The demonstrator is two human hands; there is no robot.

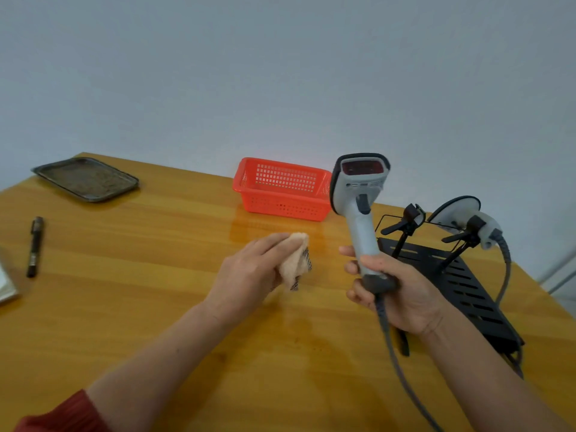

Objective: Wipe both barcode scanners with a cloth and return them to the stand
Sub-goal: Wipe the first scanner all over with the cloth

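Observation:
My right hand grips the lower handle of a grey barcode scanner and holds it upright above the table, its dark window facing me. Its grey cable hangs down toward me. My left hand holds a bunched beige cloth just left of the scanner, apart from it. A second grey scanner rests in the right holder of the black stand. The stand's left holder is empty.
An orange perforated basket sits at the table's back edge behind the cloth. A dark metal tray lies at the back left. A black pen lies at the left, with a pale flat object at the left border.

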